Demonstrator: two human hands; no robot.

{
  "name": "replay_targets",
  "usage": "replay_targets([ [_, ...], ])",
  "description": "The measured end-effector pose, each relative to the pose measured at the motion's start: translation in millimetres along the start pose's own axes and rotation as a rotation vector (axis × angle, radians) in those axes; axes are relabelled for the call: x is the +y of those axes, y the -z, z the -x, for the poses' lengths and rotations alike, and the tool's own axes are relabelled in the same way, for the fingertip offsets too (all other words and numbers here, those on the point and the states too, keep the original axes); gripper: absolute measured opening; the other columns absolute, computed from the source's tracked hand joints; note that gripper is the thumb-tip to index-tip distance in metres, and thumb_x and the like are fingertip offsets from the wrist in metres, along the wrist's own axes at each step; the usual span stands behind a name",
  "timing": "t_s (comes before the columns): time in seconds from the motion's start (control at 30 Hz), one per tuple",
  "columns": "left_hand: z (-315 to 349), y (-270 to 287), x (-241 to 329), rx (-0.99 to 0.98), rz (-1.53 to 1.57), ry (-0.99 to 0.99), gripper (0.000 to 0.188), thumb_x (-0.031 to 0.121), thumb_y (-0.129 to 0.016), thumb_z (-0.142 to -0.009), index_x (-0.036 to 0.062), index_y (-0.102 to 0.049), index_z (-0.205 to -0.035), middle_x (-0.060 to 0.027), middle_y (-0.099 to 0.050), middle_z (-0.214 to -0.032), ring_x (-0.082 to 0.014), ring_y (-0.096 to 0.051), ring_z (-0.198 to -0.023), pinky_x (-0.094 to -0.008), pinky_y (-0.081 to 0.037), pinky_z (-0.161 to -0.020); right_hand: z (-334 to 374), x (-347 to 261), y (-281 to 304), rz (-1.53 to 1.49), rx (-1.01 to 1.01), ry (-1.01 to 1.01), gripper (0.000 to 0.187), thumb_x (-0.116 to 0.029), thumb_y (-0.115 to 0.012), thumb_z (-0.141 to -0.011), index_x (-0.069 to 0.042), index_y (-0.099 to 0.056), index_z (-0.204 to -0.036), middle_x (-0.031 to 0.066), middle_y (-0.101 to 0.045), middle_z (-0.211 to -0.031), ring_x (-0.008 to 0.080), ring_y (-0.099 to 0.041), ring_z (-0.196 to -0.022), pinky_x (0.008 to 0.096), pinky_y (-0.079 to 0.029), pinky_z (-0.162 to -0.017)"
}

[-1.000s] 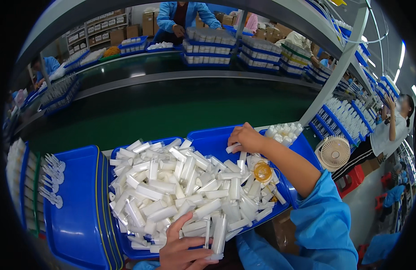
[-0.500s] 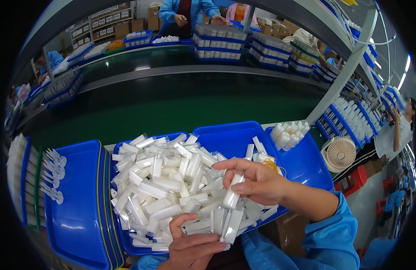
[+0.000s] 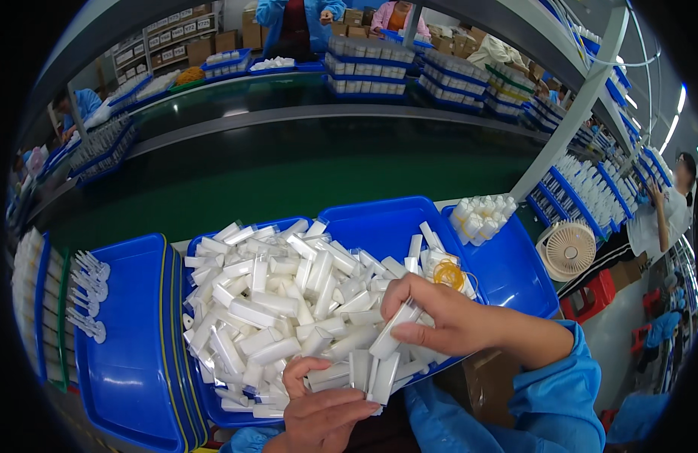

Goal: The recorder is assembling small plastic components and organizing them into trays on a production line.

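My left hand [image 3: 322, 414] is closed around the lower ends of a few white plastic tubes with clear covers [image 3: 382, 379], which stand side by side and point away from me. Just above them, my right hand [image 3: 438, 315] grips one more white tube [image 3: 384, 344] between thumb and curled fingers. That tube is tilted, its lower end close to the tops of the others; I cannot tell if they touch. Both hands are over the near right edge of a heap of similar tubes [image 3: 277, 306], lying jumbled in a blue tray [image 3: 192, 370].
Yellow rubber bands [image 3: 449, 275] lie right of the heap. Bundled white tubes [image 3: 481, 220] stand in a blue tray [image 3: 511, 272]. Stacked blue trays [image 3: 126, 370] are at left, a beige fan [image 3: 568, 251] at right. Beyond runs a green conveyor belt [image 3: 304, 170]; co-workers stand across it.
My right hand's index finger, stretched out before, has curled in around its tube. The tube has come slightly lower and tilts more. My left hand has hardly moved.
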State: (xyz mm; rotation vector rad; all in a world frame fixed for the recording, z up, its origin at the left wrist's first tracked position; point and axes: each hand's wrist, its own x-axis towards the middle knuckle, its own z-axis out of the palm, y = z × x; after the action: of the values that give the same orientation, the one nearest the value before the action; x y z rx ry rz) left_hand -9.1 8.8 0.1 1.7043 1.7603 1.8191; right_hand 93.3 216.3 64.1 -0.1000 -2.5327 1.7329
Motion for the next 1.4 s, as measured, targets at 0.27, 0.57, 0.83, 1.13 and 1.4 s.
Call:
replay_targets([
  [0.27,-2.1,2.5,5.7,-0.020,0.040,-0.194,0.009,0.007,-0.064,-0.070,0.0128,-0.068,-0.076,-0.0028,-0.063,-0.076,-0.0327,-0.049,-0.097,-0.0484,-0.033,-0.088,14.4,-11.7,3.1,-0.211,-0.155,-0.163,0.020,-0.023,-0.049,-0.091,-0.006,-0.044,-0.099,0.0077,-0.051,-0.091,0.0193,-0.049,-0.083,0.0326,-0.038,-0.077],
  [0.57,3.1,-2.2,5.2,0.110,0.025,0.029,0.013,0.025,-0.063,-0.077,0.0131,-0.062,-0.078,-0.0106,-0.057,-0.098,-0.0381,-0.043,-0.104,-0.0492,-0.031,-0.089,18.3,-13.2,-31.7,0.079,-0.199,0.178,0.016,-0.020,-0.049,-0.089,-0.008,-0.045,-0.099,0.0086,-0.046,-0.090,0.0230,-0.045,-0.089,0.0343,-0.026,-0.083],
  [0.83,-6.2,15.5,5.0,0.002,-0.089,-0.058,0.013,0.023,-0.064,-0.078,0.0106,-0.061,-0.079,-0.0130,-0.055,-0.097,-0.0402,-0.043,-0.105,-0.0522,-0.029,-0.091,-46.5,42.8,24.7,0.401,0.206,0.034,0.029,-0.025,-0.058,-0.081,-0.003,-0.059,-0.101,0.0126,-0.061,-0.092,0.0240,-0.059,-0.085,0.0341,-0.048,-0.072],
  [1.13,-6.1,16.5,11.1,0.007,-0.124,-0.076,0.012,0.019,-0.071,-0.069,0.0107,-0.064,-0.074,-0.0101,-0.058,-0.088,-0.0367,-0.048,-0.099,-0.0525,-0.031,-0.090,-118.2,86.5,45.7,1.087,-0.100,-0.560,0.030,-0.023,-0.071,-0.064,-0.003,-0.065,-0.085,0.0162,-0.064,-0.091,0.0302,-0.062,-0.088,0.0379,-0.052,-0.075],
  [1.4,-8.2,15.3,17.2,0.038,-0.120,-0.086,0.016,0.015,-0.075,-0.060,0.0108,-0.067,-0.073,-0.0069,-0.059,-0.088,-0.0353,-0.048,-0.100,-0.0512,-0.032,-0.089,-96.4,100.3,53.7,0.844,0.297,-0.303,0.053,-0.017,-0.067,-0.069,-0.004,-0.048,-0.116,0.0142,-0.062,-0.085,0.0236,-0.061,-0.075,0.0339,-0.050,-0.064],
])
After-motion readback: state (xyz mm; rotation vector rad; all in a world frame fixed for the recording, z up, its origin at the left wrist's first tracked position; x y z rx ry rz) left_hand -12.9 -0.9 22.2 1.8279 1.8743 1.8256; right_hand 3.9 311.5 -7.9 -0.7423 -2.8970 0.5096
